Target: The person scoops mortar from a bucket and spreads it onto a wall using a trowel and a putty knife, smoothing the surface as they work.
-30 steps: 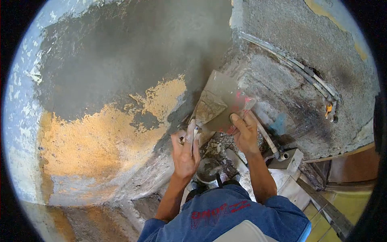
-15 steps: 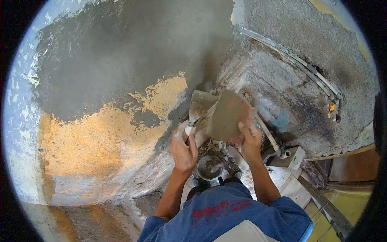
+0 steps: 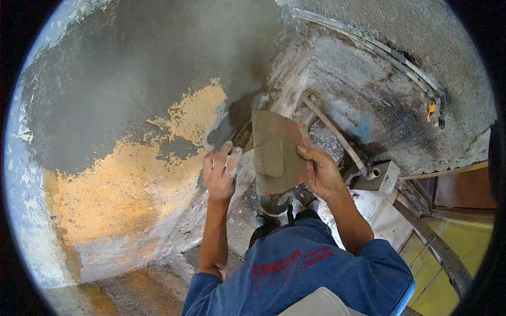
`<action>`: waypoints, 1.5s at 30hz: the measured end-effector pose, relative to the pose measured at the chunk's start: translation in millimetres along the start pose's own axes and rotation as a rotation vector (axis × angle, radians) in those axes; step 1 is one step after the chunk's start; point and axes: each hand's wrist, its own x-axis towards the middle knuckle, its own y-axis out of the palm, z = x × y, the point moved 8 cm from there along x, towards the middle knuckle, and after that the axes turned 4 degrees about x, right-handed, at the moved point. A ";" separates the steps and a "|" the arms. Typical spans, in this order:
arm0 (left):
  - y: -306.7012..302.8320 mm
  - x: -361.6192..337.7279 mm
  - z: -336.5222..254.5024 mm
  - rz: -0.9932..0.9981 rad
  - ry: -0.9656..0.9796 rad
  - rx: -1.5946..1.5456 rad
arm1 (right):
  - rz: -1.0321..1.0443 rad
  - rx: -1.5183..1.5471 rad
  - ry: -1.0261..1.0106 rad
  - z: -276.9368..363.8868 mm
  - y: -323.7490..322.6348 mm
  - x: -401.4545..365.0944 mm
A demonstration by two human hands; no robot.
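Note:
My right hand grips the right edge of a flat mortar board, thumb on its upper face. Wet grey mortar coats the board, and red marks show along its right side. On the left, my left hand is closed, its fingers curled around the handle of a small trowel, which is mostly hidden. The mortar-covered trowel blade appears to lie against the board's face, though its outline blends with the mortar. Beyond the left hand is the wall, with fresh grey plaster above a bare orange patch.
Below the board, a bucket stands by my feet, partly covered. A loose pipe slants through the corner beside a concrete block with a pipe end. Conduits and a yellow valve handle are on the right wall.
The board has moved left and down in view and now covers much of the bucket. My left hand has shifted left, and the trowel blade, earlier clear of the board, now overlaps it.

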 end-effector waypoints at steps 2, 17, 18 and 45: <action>-0.6 0.7 7.3 0.016 0.006 0.038 | 0.010 0.066 -0.007 -2.5 1.6 -0.3; -19.7 -67.2 83.8 0.079 -0.493 0.020 | 0.124 0.051 -0.210 43.7 13.3 4.2; -28.4 -92.2 116.7 -0.030 -0.790 -0.098 | 0.149 0.038 -0.243 58.0 4.4 13.0; -221.0 -133.3 270.6 -0.777 -0.308 0.666 | -0.428 -1.439 -1.535 422.3 281.8 271.1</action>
